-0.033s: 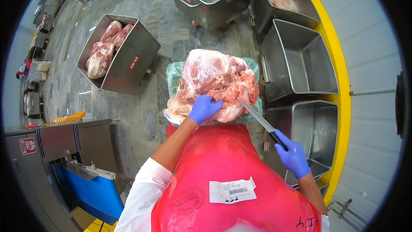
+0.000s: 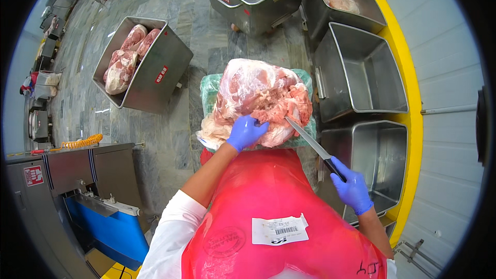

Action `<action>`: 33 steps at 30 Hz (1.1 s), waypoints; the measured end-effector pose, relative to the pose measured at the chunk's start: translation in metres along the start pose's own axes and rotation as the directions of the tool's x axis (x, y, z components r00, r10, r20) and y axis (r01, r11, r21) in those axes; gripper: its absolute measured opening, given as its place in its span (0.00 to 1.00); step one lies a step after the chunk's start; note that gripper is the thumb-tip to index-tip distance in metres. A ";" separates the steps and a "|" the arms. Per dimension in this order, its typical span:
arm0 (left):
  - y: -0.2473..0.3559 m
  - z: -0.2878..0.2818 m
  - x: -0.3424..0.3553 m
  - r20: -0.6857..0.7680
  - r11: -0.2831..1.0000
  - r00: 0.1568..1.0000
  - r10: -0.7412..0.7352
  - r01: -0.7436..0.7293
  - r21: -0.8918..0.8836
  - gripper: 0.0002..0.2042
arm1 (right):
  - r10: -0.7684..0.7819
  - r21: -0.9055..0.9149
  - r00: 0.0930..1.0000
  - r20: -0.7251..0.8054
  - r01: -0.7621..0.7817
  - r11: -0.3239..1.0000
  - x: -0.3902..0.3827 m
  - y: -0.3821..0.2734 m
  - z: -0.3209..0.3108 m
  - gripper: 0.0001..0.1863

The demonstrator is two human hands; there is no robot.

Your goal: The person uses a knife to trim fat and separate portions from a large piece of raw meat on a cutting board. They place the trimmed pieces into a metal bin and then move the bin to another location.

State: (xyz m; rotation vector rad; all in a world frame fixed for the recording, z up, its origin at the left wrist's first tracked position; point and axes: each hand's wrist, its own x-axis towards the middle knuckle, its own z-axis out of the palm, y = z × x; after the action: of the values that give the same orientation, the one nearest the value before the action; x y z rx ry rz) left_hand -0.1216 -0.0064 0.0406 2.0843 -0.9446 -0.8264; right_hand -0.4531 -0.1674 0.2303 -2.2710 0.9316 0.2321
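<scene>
A large pale-pink piece of raw meat (image 2: 253, 85) lies on a support covered in green plastic (image 2: 210, 85), in front of my red apron. Its near right part is loose, ragged and fatty. My left hand (image 2: 247, 132), in a blue glove, is closed on the near edge of the meat, its fingers curled in and partly hidden. My right hand (image 2: 353, 185), also blue-gloved, grips the black handle of a long knife (image 2: 312, 142). The blade slants up and to the left, its tip at the ragged fat on the right side of the meat.
A steel bin (image 2: 165, 72) at left holds several meat pieces. More steel bins (image 2: 361, 108) line the yellow kerb (image 2: 413, 124) on the right; one far bin holds pale trimmings (image 2: 338, 1). Another bin (image 2: 253, 13) stands beyond the meat. A steel machine with a blue panel (image 2: 106, 227) is at lower left.
</scene>
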 end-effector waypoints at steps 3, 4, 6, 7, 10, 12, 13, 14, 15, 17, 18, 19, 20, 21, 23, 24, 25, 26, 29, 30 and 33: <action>-0.009 0.015 -0.012 -0.104 0.958 0.952 0.287 -0.288 0.004 0.15 | 0.022 0.026 1.000 0.015 -0.022 0.999 0.001 0.004 0.008 0.29; -0.005 0.016 -0.017 -0.111 0.936 0.930 0.351 -0.346 0.059 0.17 | 0.014 0.032 1.000 -0.005 -0.014 0.999 0.000 0.007 0.015 0.29; 0.003 0.016 -0.027 -0.113 0.903 0.901 0.418 -0.398 0.163 0.21 | 0.017 0.045 1.000 -0.013 -0.016 0.999 0.003 0.006 0.021 0.29; 0.009 0.017 -0.031 -0.110 0.893 0.897 0.427 -0.400 0.207 0.23 | 0.031 0.050 1.000 -0.006 -0.030 0.998 0.004 0.003 0.021 0.29; 0.020 0.031 -0.040 -0.030 0.884 0.945 0.325 -0.292 0.364 0.28 | 0.048 0.034 0.998 0.027 -0.049 0.998 0.013 -0.004 0.021 0.29; 0.018 0.036 -0.043 -0.018 0.872 0.956 0.293 -0.260 0.416 0.30 | 0.056 0.025 0.998 0.043 -0.057 0.998 0.017 -0.008 0.020 0.30; 0.016 0.037 -0.043 -0.040 0.867 0.945 0.323 -0.279 0.413 0.30 | 0.062 0.028 0.997 0.046 -0.063 0.998 0.017 -0.009 0.020 0.30; 0.014 0.038 -0.044 -0.061 0.861 0.934 0.353 -0.298 0.411 0.31 | 0.068 0.030 0.996 0.049 -0.069 0.997 0.017 -0.010 0.019 0.30; 0.015 0.036 -0.045 -0.066 0.861 0.935 0.347 -0.290 0.418 0.30 | 0.059 0.032 0.997 0.042 -0.060 0.998 0.018 -0.012 0.016 0.30; 0.018 0.031 -0.049 -0.072 0.859 0.938 0.338 -0.276 0.432 0.30 | 0.042 0.035 0.999 0.027 -0.043 0.998 0.018 -0.020 0.006 0.29; 0.017 0.031 -0.050 -0.077 0.864 0.937 0.342 -0.281 0.417 0.30 | 0.036 -0.007 0.999 0.039 -0.035 0.999 0.018 -0.025 -0.003 0.29; 0.016 0.031 -0.051 -0.085 0.870 0.935 0.344 -0.283 0.403 0.30 | 0.026 -0.049 0.998 0.052 -0.024 0.999 0.019 -0.030 -0.016 0.28; 0.015 0.031 -0.052 -0.092 0.875 0.933 0.347 -0.287 0.390 0.30 | 0.018 -0.091 0.998 0.065 -0.012 0.996 0.020 -0.041 -0.030 0.28; 0.013 0.033 -0.052 -0.098 0.878 0.932 0.350 -0.290 0.380 0.31 | 0.177 -0.158 0.972 0.151 -0.154 0.975 0.025 -0.073 -0.053 0.28; 0.009 0.036 -0.050 -0.103 0.884 0.926 0.363 -0.307 0.352 0.31 | -0.003 -0.143 0.991 0.136 0.022 0.989 0.030 -0.087 -0.075 0.29; 0.008 0.036 -0.050 -0.091 0.881 0.926 0.367 -0.314 0.354 0.31 | -0.100 -0.134 0.987 0.126 0.117 0.984 0.032 -0.090 -0.083 0.30; 0.008 0.036 -0.051 -0.077 0.880 0.925 0.372 -0.325 0.346 0.31 | -0.115 -0.174 0.986 0.117 0.135 0.975 0.038 -0.105 -0.087 0.29; 0.008 0.037 -0.053 -0.067 0.881 0.925 0.374 -0.331 0.339 0.31 | -0.182 -0.261 0.971 0.153 0.217 0.941 0.049 -0.120 -0.088 0.29; 0.007 0.035 -0.059 -0.067 0.863 0.893 0.445 -0.407 0.300 0.31 | -0.330 -0.455 0.909 0.253 0.413 0.789 0.081 -0.156 -0.081 0.24; 0.006 0.033 -0.061 -0.066 0.860 0.886 0.458 -0.424 0.283 0.31 | -0.299 -0.491 0.901 0.316 0.425 0.761 0.093 -0.167 -0.079 0.23; -0.001 0.031 -0.066 -0.057 0.843 0.858 0.511 -0.486 0.231 0.30 | -0.135 -0.603 0.871 0.472 0.431 0.672 0.124 -0.209 -0.072 0.21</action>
State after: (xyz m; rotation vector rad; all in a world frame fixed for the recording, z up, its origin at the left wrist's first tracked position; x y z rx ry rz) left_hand -0.1799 0.0374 0.0396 1.8891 -1.4780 -0.3367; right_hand -0.2265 -0.1731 0.3438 -2.8448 0.2473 1.0070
